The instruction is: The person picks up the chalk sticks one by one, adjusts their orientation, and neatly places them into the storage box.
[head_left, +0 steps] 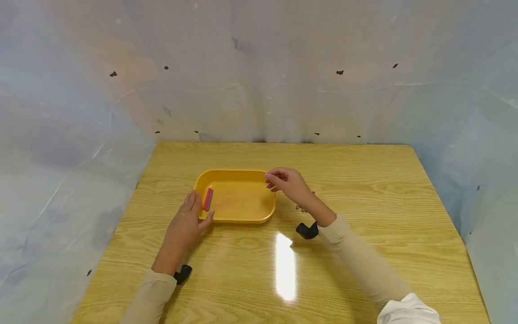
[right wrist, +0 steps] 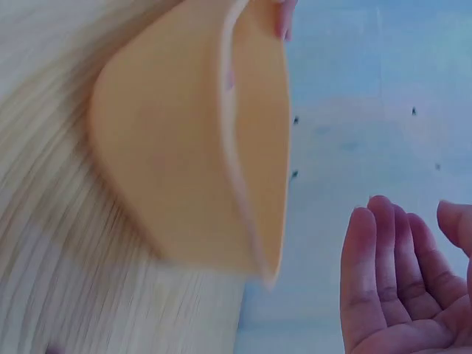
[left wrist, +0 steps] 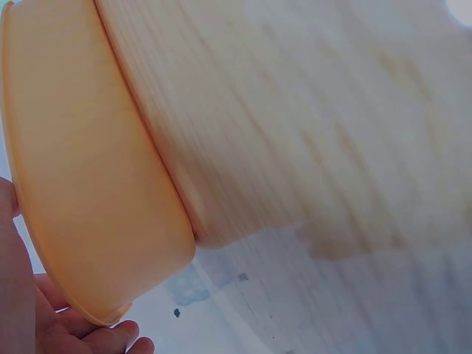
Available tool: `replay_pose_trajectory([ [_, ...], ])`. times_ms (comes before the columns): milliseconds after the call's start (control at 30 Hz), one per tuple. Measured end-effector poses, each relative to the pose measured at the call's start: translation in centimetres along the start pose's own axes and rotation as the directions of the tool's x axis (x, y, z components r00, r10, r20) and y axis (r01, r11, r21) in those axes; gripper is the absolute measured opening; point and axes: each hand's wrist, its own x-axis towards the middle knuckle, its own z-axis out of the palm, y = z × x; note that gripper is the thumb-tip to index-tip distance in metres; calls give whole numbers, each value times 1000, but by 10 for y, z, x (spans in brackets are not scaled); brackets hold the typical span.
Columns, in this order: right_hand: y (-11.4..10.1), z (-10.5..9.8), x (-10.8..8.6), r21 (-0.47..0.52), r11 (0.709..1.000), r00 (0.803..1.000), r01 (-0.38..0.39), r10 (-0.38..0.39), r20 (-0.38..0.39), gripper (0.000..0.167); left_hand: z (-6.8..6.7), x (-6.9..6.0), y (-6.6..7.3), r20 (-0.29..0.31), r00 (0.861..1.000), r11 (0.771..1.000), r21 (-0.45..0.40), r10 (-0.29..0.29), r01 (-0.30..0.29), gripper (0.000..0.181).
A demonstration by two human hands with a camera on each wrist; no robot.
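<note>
A yellow plastic tray (head_left: pixel 238 221) sits on the table, left of the middle. In it, near the left end, a red stick (head_left: pixel 207 198) and a greyish-purple stick (head_left: pixel 209 200) lie side by side; their kind cannot be told. My left hand (head_left: pixel 187 220) holds the tray's near left corner, thumb at the front rim, fingers along the left side. Above the tray's right rim hovers my right hand (head_left: pixel 288 183). Its fingers look extended and the palm bare in the right wrist view (right wrist: pixel 405 295).
Small pink and brownish pieces (head_left: pixel 299 208) lie on the wooden table (head_left: pixel 364 189), partly hidden behind my right wrist. A black strap piece (head_left: pixel 306 231) shows at that wrist, and another (head_left: pixel 183 274) at the left. Pale sheeting (head_left: pixel 259 103) hangs behind the table's far edge.
</note>
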Motion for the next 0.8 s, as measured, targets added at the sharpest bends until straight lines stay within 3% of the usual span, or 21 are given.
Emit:
replay_pose_trajectory([
  [233, 31, -41, -11, -138, 988, 998, -62, 60, -18, 25, -1, -1, 1, 22, 1000, 1000, -8, -14, 15, 79],
  [400, 55, -65, -16, -349, 934, 996, -80, 86, -1, 31, -1, -1, 2, 35, 999, 1000, -8, -23, 24, 80],
  [500, 60, -76, -19, -453, 890, 996, -47, 74, 43, 31, -2, -1, 3, 39, 999, 1000, -14, -26, 27, 80],
  [567, 62, -81, -21, -482, 876, 994, -24, 73, 84, 29, -2, -1, 3, 40, 999, 1000, -13, -26, 26, 81],
  [800, 68, -91, -20, -520, 854, 972, 12, 112, 206, 27, -2, -3, 2, 16, 1000, 1000, -15, -17, 17, 79],
])
